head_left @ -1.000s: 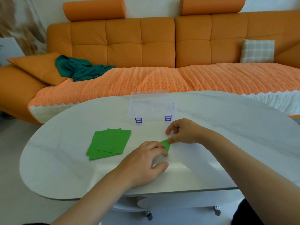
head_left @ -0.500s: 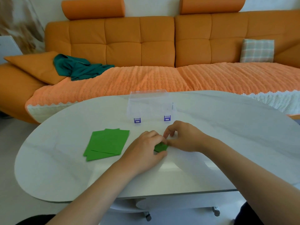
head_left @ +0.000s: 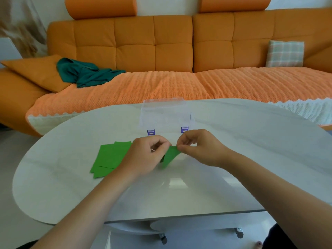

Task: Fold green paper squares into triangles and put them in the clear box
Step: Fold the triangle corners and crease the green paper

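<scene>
A small folded green paper (head_left: pixel 170 156) hangs just above the white table (head_left: pixel 251 168), pinched at its top edge between my left hand (head_left: pixel 145 159) and my right hand (head_left: pixel 199 147). Its lower point tilts down to the left, partly hidden behind my left fingers. A loose stack of flat green paper squares (head_left: pixel 109 157) lies on the table to the left, partly covered by my left hand. The clear box (head_left: pixel 165 115) with two purple latches stands open just beyond my hands, and I see nothing green inside it.
An orange sofa (head_left: pixel 154 51) runs behind the table, with a teal cloth (head_left: pixel 84 74) at its left and a checked cushion (head_left: pixel 285 53) at its right. The table's near edge curves below my forearms.
Both hands have lifted the folded green paper off the table and moved it slightly towards the box; before, they pressed it flat on the table.
</scene>
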{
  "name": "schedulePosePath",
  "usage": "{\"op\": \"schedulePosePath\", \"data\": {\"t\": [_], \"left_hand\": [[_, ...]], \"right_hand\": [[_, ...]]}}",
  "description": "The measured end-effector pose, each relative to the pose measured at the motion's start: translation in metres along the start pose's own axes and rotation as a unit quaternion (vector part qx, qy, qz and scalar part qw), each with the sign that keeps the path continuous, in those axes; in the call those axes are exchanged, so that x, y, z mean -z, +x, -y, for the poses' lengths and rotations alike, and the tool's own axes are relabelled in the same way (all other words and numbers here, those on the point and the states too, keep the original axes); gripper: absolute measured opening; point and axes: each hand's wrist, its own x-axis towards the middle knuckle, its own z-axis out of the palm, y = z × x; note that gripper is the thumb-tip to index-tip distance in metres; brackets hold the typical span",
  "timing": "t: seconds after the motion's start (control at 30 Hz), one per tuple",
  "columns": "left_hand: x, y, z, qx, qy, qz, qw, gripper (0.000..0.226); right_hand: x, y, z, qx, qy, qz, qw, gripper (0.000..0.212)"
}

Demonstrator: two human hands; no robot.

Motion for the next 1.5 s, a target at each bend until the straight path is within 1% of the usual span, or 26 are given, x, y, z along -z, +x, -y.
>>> {"op": "schedulePosePath", "data": {"t": [0.07,0.2,0.37,0.5,0.7,0.8,0.9,1.03,1.17,1.27,1.33,1.4,1.5], "left_hand": [[0.006,-0.002,-0.004,0.03,-0.052,0.007,0.998,0.013],[0.009,-0.004,-0.007,0.058,-0.042,0.011,0.997,0.015],[0.005,-0.005,-0.008,0.099,-0.056,0.013,0.993,0.015],[0.002,-0.006,-0.007,0.105,-0.053,0.025,0.993,0.014],[0.003,-0.005,-0.006,0.093,-0.031,0.051,0.994,0.015],[0.005,-0.002,-0.004,0.09,-0.028,0.032,0.995,0.016],[0.012,0.002,0.001,0.092,-0.022,0.01,0.995,0.016],[0.021,0.004,0.008,0.1,-0.011,-0.015,0.995,0.016],[0.035,0.009,0.011,0.131,-0.068,-0.074,0.986,0.015],[0.032,0.005,0.008,0.137,-0.097,-0.045,0.985,0.016],[0.023,0.001,0.004,0.132,-0.1,-0.018,0.986,0.016],[0.018,0.0,0.001,0.129,-0.108,-0.007,0.986,0.014],[0.018,0.001,0.002,0.114,-0.088,0.002,0.99,0.013]], "right_hand": [[0.001,0.0,0.007,-0.016,0.051,0.005,0.999,0.016],[-0.001,-0.001,0.013,-0.044,0.1,0.029,0.994,0.014],[-0.01,-0.002,0.018,-0.054,0.086,0.027,0.995,0.012],[-0.017,-0.003,0.021,-0.05,0.066,0.011,0.997,0.014],[-0.017,0.001,0.022,-0.076,0.039,0.02,0.996,0.013],[-0.014,0.003,0.02,-0.09,0.024,0.017,0.996,0.013],[-0.01,0.005,0.016,-0.111,0.033,0.009,0.993,0.016],[-0.006,0.007,0.008,-0.121,0.021,-0.006,0.992,0.014],[0.0,0.006,-0.004,-0.147,-0.009,-0.027,0.989,0.012],[-0.002,0.007,-0.003,-0.117,0.053,-0.047,0.991,0.014],[-0.006,0.007,0.002,-0.08,0.095,-0.036,0.992,0.009],[-0.01,0.006,0.006,-0.059,0.08,-0.015,0.995,0.005],[-0.014,0.006,0.009,-0.048,0.065,0.0,0.997,0.009]]}}
